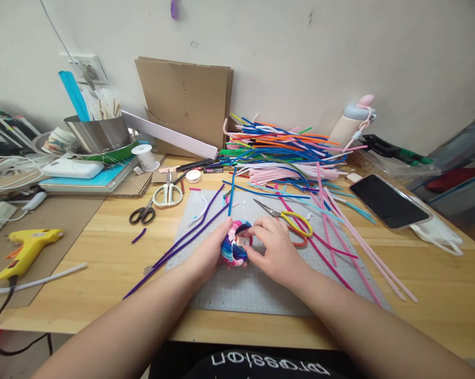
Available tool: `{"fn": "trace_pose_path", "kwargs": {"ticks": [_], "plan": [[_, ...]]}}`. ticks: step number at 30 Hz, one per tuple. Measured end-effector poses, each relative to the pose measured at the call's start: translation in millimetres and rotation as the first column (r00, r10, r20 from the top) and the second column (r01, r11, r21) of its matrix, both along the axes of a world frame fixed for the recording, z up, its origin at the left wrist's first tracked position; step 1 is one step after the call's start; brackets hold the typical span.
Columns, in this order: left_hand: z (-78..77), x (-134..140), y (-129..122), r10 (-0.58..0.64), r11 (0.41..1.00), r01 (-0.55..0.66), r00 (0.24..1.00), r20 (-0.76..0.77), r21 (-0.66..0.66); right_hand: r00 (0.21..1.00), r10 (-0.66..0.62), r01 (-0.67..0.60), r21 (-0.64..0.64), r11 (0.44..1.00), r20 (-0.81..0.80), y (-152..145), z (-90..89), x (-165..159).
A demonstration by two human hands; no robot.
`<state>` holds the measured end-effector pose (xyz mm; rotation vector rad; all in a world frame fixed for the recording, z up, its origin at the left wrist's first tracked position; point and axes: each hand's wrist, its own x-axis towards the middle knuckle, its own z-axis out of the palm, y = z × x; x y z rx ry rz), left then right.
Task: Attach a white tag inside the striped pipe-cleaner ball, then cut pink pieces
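Observation:
My left hand (210, 250) is closed around the left side of a pipe-cleaner ring (229, 253) wound in blue, pink and white. A straight blue pipe cleaner (232, 196) stands up from behind its top edge. At the ring's right side, my right hand (274, 246) has thumb and forefinger curled in a pinch against the rim. A small whitish piece shows in the ring's opening; what it is I cannot make out. Both hands are above a grey cutting mat (221, 292). Just beyond my right hand lie yellow-and-orange-handled scissors (296, 221), partly hidden by it.
Purple pipe cleaners (174, 247) lie left of the hands, pink ones (363, 245) to the right. A mixed pipe-cleaner pile (284, 142) is at the back. Black scissors (142, 213), white scissors (168, 195) and a yellow glue gun (30, 250) lie left; a phone (389, 200) lies right.

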<state>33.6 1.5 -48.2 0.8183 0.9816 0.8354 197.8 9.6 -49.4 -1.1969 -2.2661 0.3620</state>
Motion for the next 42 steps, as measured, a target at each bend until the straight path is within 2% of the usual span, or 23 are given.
{"fn": "trace_pose_path", "kwargs": {"ticks": [6, 11, 20, 23, 25, 26, 27, 29, 30, 31, 32, 33, 34, 36, 38, 40, 42], "plan": [[-1.1, -0.5, 0.4, 0.038, 0.999, -0.037, 0.999, 0.022, -0.033, 1.0, 0.002, -0.002, -0.002, 1.0, 0.007, 0.1, 0.1, 0.1], [-1.2, -0.6, -0.5, -0.015, 1.0, 0.014, 0.999, 0.033, 0.023, 1.0, 0.009, -0.009, -0.014, 1.0, -0.02, 0.1, 0.1, -0.8], [-4.3, -1.7, 1.6, -0.028, 0.999, 0.027, 0.999, 0.039, 0.023, 0.999, 0.03, -0.031, -0.021, 0.999, -0.038, -0.3, 1.3, 0.5], [-1.9, -2.7, 2.1, 0.014, 1.0, -0.015, 0.997, 0.077, 0.011, 0.985, 0.005, -0.015, -0.054, 0.998, -0.173, 0.0, -0.8, 1.2], [1.4, -2.4, 1.5, 0.035, 0.999, -0.036, 0.995, 0.095, 0.006, 0.934, -0.092, 0.029, -0.182, 0.983, -0.346, 1.0, -3.9, 0.5], [3.1, -2.0, 0.9, 0.037, 0.999, -0.038, 0.995, 0.093, 0.004, 0.891, -0.15, 0.018, -0.296, 0.955, -0.428, 1.6, -5.7, -0.3], [4.5, -1.5, 0.4, 0.031, 0.999, -0.032, 0.996, 0.086, 0.003, 0.849, -0.197, -0.038, -0.43, 0.902, -0.49, 2.2, -7.4, -1.6], [5.9, -0.4, -0.7, 0.015, 1.0, -0.016, 0.998, 0.057, 0.014, 0.788, -0.251, -0.242, -0.657, 0.714, -0.563, 3.0, -10.3, -4.9], [5.9, 0.0, -1.0, 0.011, 1.0, -0.012, 0.999, 0.038, 0.026, 0.766, -0.265, -0.337, -0.717, 0.61, -0.585, 3.0, -11.4, -6.8], [5.5, 0.1, -1.2, 0.01, 0.999, -0.01, 1.0, 0.017, 0.038, 0.75, -0.28, -0.4, -0.748, 0.53, -0.599, 2.9, -12.3, -8.5], [5.0, -0.1, -1.4, 0.009, 0.999, -0.009, 1.0, -0.005, 0.048, 0.736, -0.298, -0.43, -0.759, 0.489, -0.608, 2.7, -13.2, -10.0], [4.4, -0.5, -1.4, 0.015, 0.998, -0.013, 0.999, -0.029, 0.059, 0.725, -0.313, -0.432, -0.76, 0.486, -0.613, 2.6, -13.9, -11.0], [4.1, -1.3, -1.6, 0.036, 0.996, -0.032, 0.998, -0.055, 0.082, 0.719, -0.322, -0.416, -0.752, 0.511, -0.616, 2.6, -14.6, -11.5], [4.7, -3.1, -2.7, 0.111, 0.977, -0.087, 0.987, -0.119, 0.193, 0.719, -0.314, -0.359, -0.718, 0.596, -0.62, 3.1, -15.7, -11.1], [6.4, -4.5, -5.0, 0.19, 0.931, -0.113, 0.962, -0.198, 0.346, 0.714, -0.304, -0.301, -0.668, 0.68, -0.631, 4.4, -16.4, -9.4], [7.8, -4.7, -8.0, 0.211, 0.887, -0.065, 0.938, -0.276, 0.458, 0.699, -0.307, -0.268, -0.634, 0.725, -0.646, 5.7, -16.6, -7.5], [7.9, -3.7, -11.0, 0.21, 0.857, -0.008, 0.918, -0.335, 0.516, 0.696, -0.305, -0.26, -0.624, 0.737, -0.65, 6.7, -16.5, -6.1]]}}
